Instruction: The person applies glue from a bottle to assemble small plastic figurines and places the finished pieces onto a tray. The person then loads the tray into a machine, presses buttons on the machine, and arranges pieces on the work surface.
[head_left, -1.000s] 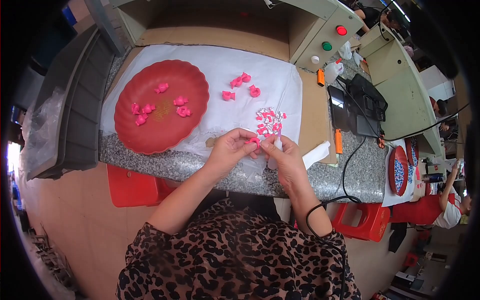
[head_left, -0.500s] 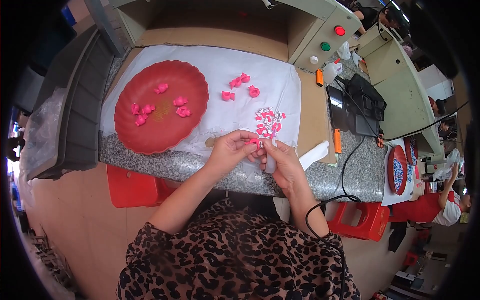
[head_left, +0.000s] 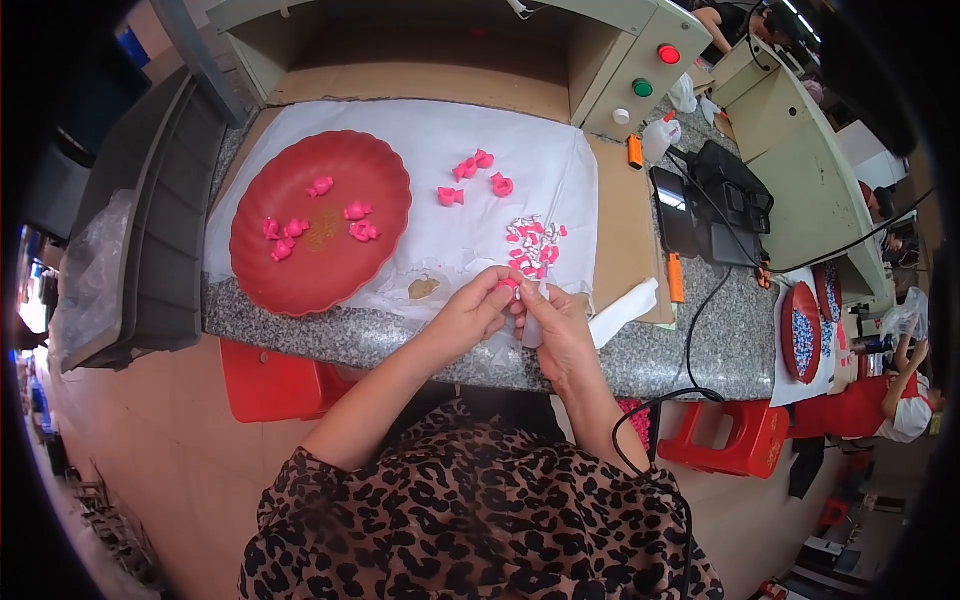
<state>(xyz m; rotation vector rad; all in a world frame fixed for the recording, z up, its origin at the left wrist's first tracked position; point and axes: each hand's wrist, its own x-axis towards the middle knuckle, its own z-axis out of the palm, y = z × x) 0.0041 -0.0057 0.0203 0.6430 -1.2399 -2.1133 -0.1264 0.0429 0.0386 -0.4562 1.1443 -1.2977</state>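
Note:
My left hand (head_left: 472, 312) pinches a small pink piece (head_left: 509, 285) at the front of the white paper (head_left: 420, 130). My right hand (head_left: 556, 325) touches that piece with its fingertips and also holds a translucent white tube or small bottle (head_left: 534, 330), its thin tip pointing away from me. Just beyond my hands lies a pile of small pink and silver-white pieces (head_left: 537, 243). Farther back are several pink figures (head_left: 451, 196). To the left, a red scalloped plate (head_left: 345, 160) carries several more pink figures (head_left: 320, 187).
A grey crate (head_left: 150, 220) stands at the left. On the right are a white cloth or paper (head_left: 625, 312), orange lighters or cutters (head_left: 676, 278), a phone (head_left: 671, 198), a black bag (head_left: 735, 185) and a cable. Red stools (head_left: 728, 440) stand below; a co-worker (head_left: 880, 408) is at far right.
The tube in my right hand has swung from beside the pink piece to a slant below my fingers. Both hands remain together. The whole view has shifted slightly.

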